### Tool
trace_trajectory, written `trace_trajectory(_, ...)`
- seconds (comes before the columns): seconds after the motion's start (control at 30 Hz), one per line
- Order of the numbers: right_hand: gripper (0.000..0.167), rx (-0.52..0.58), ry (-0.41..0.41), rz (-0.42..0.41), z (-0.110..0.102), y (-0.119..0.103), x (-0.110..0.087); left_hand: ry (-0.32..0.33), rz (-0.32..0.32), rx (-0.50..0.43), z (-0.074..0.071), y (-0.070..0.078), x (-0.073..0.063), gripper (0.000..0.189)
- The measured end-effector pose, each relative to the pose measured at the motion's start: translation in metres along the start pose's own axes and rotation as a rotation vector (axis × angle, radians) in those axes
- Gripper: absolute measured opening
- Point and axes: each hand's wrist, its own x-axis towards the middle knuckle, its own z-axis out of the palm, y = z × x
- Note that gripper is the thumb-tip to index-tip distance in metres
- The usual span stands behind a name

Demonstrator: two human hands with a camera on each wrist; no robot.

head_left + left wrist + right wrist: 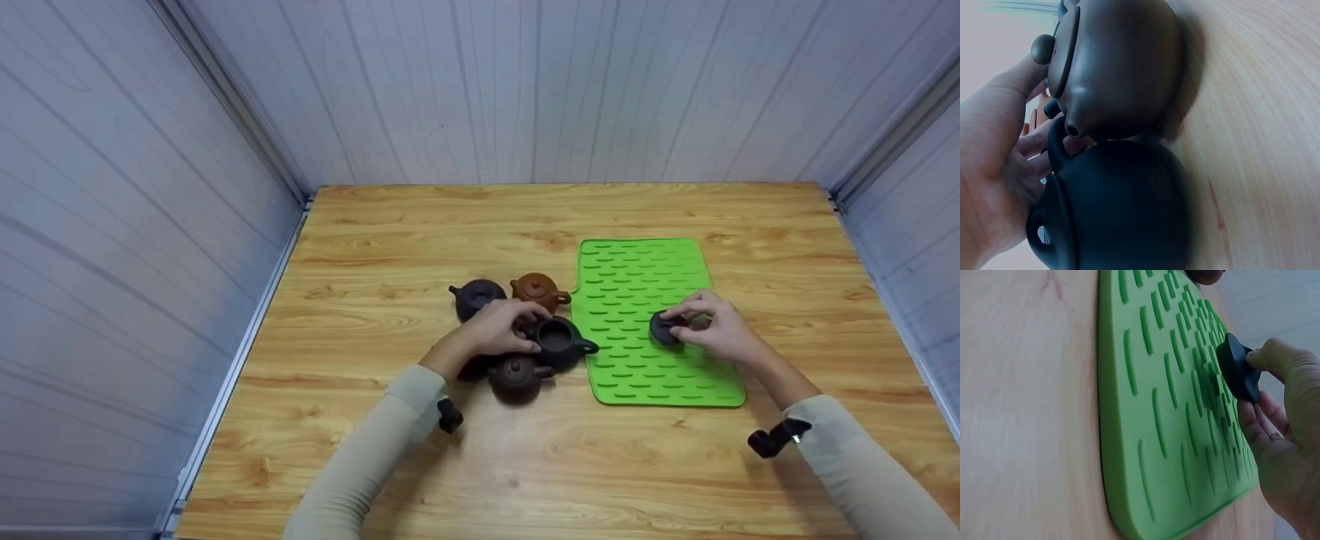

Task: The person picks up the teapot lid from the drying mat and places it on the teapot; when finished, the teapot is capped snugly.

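My right hand (pixel 712 328) pinches a black teapot lid (pixel 1235 367) between thumb and fingers, close over the green ridged mat (pixel 637 262). My left hand (pixel 499 328) grips a lidless black teapot (pixel 574 352) on its spout side, with thumb and fingers at its rim. The pot's dark inside shows, and its handle points right over the mat's edge. Beneath and in front of the left hand stand a lidded brown teapot (pixel 1129 62) and another black teapot (pixel 1129 208), the latter mostly hidden from above.
Behind the left hand stand a dark teapot (pixel 478 292) and an orange-brown teapot (pixel 535 288), both lidded. All the teapots sit close together left of the mat on a wooden table (pixel 390 240). Pale panel walls (pixel 495 90) enclose the back and sides.
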Motion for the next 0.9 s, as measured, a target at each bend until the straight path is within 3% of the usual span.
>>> trace_trajectory(0.43, 0.022, -0.003, -0.087, -0.054, 0.019, -0.026, 0.011, -0.001, -0.012, 0.013, -0.003, 0.005, -0.002, 0.054)
trace_trajectory(0.73, 0.023, 0.044, -0.135, -0.083, 0.03, -0.046, 0.019, 0.01, 0.008, -0.01, 0.008, -0.016, 0.009, 0.057)
trace_trajectory(0.9, 0.024, 0.076, -0.15, -0.111, 0.036, -0.059, 0.023, 0.009, 0.027, -0.004, 0.008, -0.018, 0.009, 0.057)
